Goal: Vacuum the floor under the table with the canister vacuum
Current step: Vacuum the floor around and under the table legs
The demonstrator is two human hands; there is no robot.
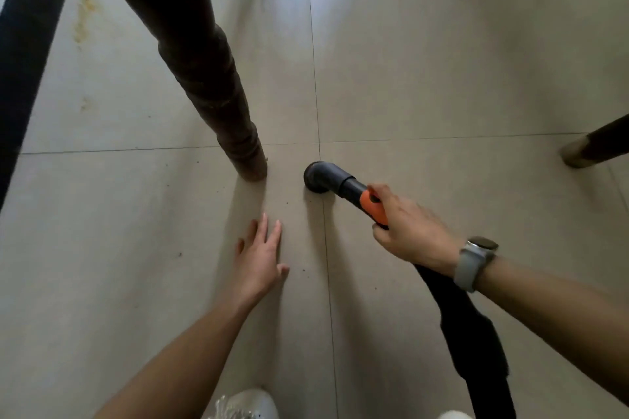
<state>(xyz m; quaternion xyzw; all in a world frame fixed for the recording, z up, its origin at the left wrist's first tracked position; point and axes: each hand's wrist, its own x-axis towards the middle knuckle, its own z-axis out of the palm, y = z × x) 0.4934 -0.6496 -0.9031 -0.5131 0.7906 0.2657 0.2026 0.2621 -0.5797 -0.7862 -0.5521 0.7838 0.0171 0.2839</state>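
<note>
Vacuuming midway — my right hand (pixel 413 231) clasps the hose (pixel 357 192), left hand (pixel 260 257) spread flat; floor (pixel 136 248) specks remain.

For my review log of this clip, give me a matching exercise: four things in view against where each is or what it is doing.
Column one:
1. left hand
2. right hand
3. vacuum nozzle
4. table leg

Column two:
A. mouth down on the floor, right of the table leg's foot
B. gripping the orange handle
C. open, fingers spread, just above or on the tile
D. dark turned wood, foot on the tile

Pairs: 1-C, 2-B, 3-A, 4-D
</note>
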